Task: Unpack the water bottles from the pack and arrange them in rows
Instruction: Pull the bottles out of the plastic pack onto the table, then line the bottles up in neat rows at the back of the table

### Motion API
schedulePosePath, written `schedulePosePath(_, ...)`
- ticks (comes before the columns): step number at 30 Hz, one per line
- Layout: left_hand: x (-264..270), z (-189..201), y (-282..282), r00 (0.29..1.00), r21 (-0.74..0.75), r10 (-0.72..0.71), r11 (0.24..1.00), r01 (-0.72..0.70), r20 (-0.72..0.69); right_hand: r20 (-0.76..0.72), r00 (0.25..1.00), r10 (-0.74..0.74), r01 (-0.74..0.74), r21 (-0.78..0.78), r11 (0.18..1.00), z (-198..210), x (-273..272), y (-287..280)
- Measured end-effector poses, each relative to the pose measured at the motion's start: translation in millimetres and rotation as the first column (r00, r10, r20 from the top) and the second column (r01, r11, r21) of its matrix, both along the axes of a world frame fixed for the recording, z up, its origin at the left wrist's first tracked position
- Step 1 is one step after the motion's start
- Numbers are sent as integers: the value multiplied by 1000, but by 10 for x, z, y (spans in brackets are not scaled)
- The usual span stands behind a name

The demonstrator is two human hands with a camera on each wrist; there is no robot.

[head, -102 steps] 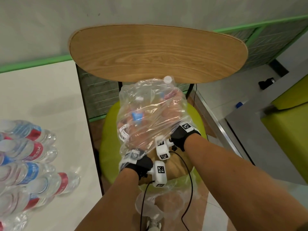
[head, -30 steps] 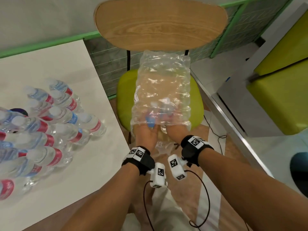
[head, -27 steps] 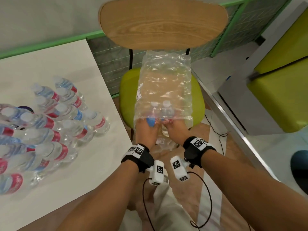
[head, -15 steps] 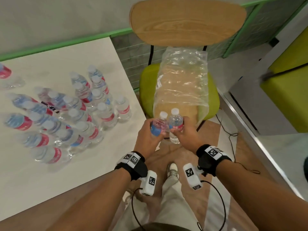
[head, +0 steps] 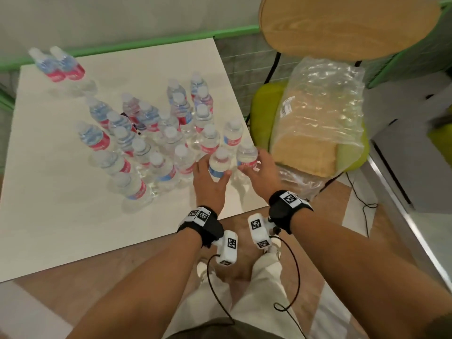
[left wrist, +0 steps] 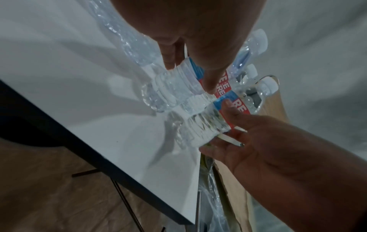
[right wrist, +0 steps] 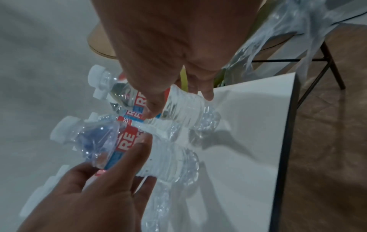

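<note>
On the bench [head: 61, 216], near its right edge, two upright bottles stand side by side: the left hand [head: 208, 189] has its fingers curled round one bottle [head: 219, 165], the right hand [head: 263, 172] round the other [head: 247, 156]. Behind them more bottles [head: 156, 133] stand clustered. Beside the bench, the pack [head: 320, 113] lies on a chair [head: 264, 106], holding only a cardboard sheet [head: 305, 152].

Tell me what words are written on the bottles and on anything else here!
"RE": white letters on the red band of the bottle in the left hand; the rest is hidden.
"RE": the bottle in the right hand, partly covered.
Wrap sticker: too small.
Wrist tags: patterns, no words.
</note>
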State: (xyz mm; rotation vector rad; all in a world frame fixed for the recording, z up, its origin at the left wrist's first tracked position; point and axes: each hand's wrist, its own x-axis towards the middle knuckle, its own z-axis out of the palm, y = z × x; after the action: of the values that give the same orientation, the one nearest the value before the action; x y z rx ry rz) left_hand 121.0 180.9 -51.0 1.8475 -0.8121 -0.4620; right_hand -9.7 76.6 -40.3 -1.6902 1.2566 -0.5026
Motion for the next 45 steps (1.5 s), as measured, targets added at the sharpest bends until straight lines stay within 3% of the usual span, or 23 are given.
schedulePosePath(7, 62, -73, -91, 995, 21, 48, 999, -46, -85, 146, 987, -69, 63, 47, 997, 7, 300, 32)
schedulePosePath(18, 209, 232, 137, 971, 61, -91, 992, 107, -221, 12, 1000, -7, 5, 142, 990, 118, 213, -33)
schedulePosePath(25, 403, 776, 546, 941, 94, -192, 970, 226, -280, -86, 996, 27, -33, -70, 997, 835, 179, -42)
schedulePosePath(32, 928, 1524, 733, 945, 102, -250, 956, 275, -209, -107, 984, 140, -165, -279, 946, 1458, 626, -67)
schedulePosePath(35, 1305, 1818, 670, 960, 59, -235, 967, 247, -154, -146, 943, 298, -328, -271, 905, 1705, 1043, -154)
schedulePosePath(39, 1992, 1983, 436, 988, 86, -104, 990, 114, -118, -231, 791, 566, -602, -131, 788, 2010, 1778, -255)
schedulePosePath(45, 3072, 1877, 199, 995, 257, 88, 962, -97, 49, -335, 623, 707, -777, -158, 609, 1989, 2858, -414)
